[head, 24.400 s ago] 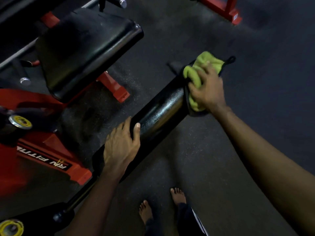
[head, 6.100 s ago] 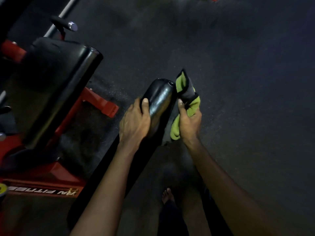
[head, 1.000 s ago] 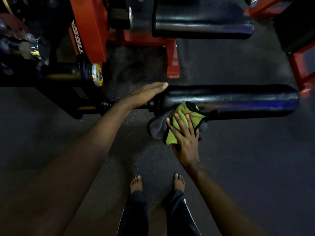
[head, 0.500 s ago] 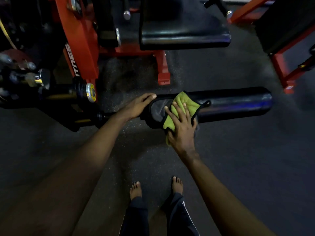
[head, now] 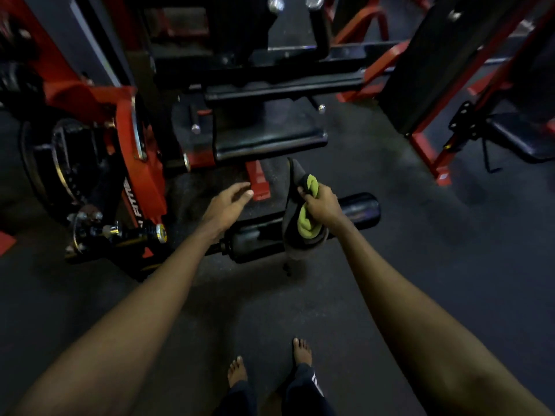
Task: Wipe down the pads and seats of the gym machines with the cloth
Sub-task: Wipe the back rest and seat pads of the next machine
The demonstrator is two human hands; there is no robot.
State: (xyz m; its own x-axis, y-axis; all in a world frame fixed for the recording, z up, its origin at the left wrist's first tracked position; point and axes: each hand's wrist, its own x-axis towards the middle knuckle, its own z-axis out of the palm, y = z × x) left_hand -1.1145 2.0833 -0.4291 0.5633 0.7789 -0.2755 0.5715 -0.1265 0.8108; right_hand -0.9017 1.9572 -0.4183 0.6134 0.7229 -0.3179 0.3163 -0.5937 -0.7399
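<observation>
My right hand (head: 321,204) grips a green and grey cloth (head: 304,216), which hangs bunched above the black roller pad (head: 359,208). The roller pad lies low across the floor on the red machine's arm. My left hand (head: 225,204) hovers with relaxed fingers above the pad's left end, holding nothing. Beyond both hands sits the machine's black seat pad (head: 270,136), and behind it a long black back pad (head: 282,85).
The red machine frame (head: 141,163) with a weight plate (head: 57,163) stands to the left. A red floor foot (head: 258,183) lies between the hands and the seat. Another red-framed machine (head: 426,145) with a black seat (head: 522,136) stands right. Bare feet (head: 301,352) on dark rubber floor.
My right hand lifted the cloth off the roller pad and now holds it bunched in the air. My left hand came off the pad's end. The view rose toward the seat.
</observation>
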